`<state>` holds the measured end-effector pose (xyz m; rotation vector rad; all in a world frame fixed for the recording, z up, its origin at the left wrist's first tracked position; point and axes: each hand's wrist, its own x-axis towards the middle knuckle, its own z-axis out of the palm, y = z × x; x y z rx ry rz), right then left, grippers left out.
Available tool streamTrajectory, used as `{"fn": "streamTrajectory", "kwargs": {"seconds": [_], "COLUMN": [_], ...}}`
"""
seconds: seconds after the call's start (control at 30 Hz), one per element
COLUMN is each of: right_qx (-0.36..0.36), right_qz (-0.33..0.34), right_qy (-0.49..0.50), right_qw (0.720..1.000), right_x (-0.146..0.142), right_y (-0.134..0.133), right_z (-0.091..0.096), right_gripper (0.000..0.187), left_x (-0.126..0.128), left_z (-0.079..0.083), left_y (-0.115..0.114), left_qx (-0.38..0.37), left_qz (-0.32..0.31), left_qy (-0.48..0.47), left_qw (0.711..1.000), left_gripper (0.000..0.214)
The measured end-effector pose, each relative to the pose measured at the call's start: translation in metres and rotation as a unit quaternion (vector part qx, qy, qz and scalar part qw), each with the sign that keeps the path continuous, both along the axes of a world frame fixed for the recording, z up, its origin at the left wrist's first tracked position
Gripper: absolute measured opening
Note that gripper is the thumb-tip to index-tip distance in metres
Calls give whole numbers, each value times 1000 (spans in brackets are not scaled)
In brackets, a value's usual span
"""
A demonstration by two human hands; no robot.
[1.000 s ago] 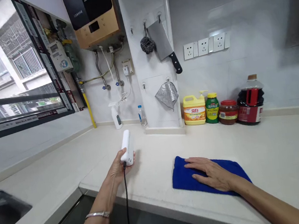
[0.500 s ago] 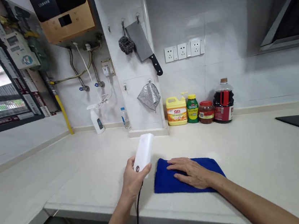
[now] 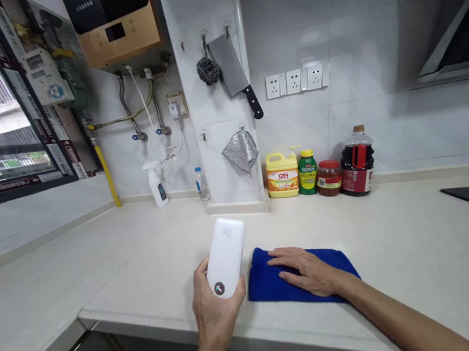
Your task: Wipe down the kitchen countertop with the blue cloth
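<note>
A white power bank (image 3: 227, 256) is gripped in my left hand (image 3: 216, 306), its broad face toward me. That face carries "35W" lettering and a small round dark display with lit marks. Fingers wrap its left edge and the thumb presses the right one. Over to the right, a folded blue cloth (image 3: 262, 283) lies flat on the counter. My right hand (image 3: 308, 272) rests on top of it, palm down with fingers spread. Below the left wrist only a short bit of black cable shows.
The pale counter (image 3: 143, 266) runs to the wall. Along the back stand a spray bottle (image 3: 158, 186), a small water bottle (image 3: 201, 185), a yellow detergent jug (image 3: 282, 175), a green bottle (image 3: 307, 173), a red-lidded jar (image 3: 329, 180) and a dark sauce jug (image 3: 356, 163). A cleaver (image 3: 229, 65) hangs above.
My left hand has turned the power bank so its broad face and display show, and brought it slightly lower. My right hand stays on the cloth. The view has shifted a little left.
</note>
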<state>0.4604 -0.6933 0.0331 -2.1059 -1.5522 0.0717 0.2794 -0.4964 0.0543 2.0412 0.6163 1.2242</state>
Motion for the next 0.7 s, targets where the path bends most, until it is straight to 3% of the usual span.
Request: {"fn": "streamTrajectory", "kwargs": {"seconds": [0.47,0.7], "right_qx": [-1,2], "right_qz": [-6,-2], "right_qy": [3,0], "right_qw": [1000,1000], "right_x": [-4,-2], "right_y": [1,0], "right_z": [3,1], "right_gripper": [47,47], "left_x": [-14,-11], "left_z": [-10,-22], "left_y": [-13,-14], "left_qx": [-2,-8], "left_qz": [40,26], "left_qy": [-7,-5], "left_qw": [999,1000], "left_gripper": [69,69]}}
